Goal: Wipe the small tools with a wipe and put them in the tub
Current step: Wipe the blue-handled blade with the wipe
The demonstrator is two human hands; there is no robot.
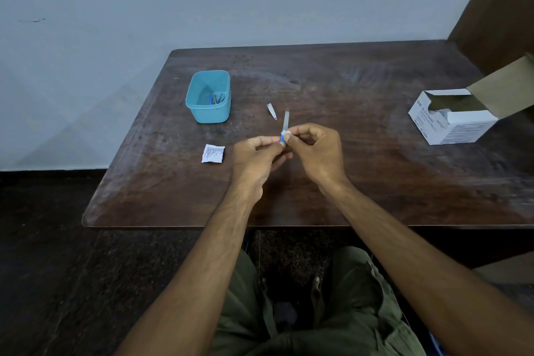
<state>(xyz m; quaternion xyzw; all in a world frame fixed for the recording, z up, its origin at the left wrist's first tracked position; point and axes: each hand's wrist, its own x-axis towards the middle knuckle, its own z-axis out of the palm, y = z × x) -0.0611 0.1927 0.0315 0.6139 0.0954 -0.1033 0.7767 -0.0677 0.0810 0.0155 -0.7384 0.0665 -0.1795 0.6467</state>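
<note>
Head view, looking down at dark wooden tabletop (346,89). Two bare forearms in frame, two hands meeting near tabletop middle. Left hand (255,154) curled, pinching the blue handle end of one nail file (286,121), metal blade pointing away toward the wall. Right hand (316,147) curled too, fingertips pinching one small white wipe (285,133) wrapped around the file just above the blue handle. One nail clipper (271,111) lying flat on tabletop just left of the file blade, not touched. One teal tub (208,96) farther left and back, open top, a few small tools (216,99) inside at its right side, one with a blue part; exact count cannot tell. One torn white sachet (213,153) flat on tabletop left of left hand, printed with small text, unreadable. One white carton (453,115) at right edge, brown flap up, white contents showing in opening; side print mostly too small, looks like "Alcohol Swabs". Green trousers (355,312) below tabletop edge.
</note>
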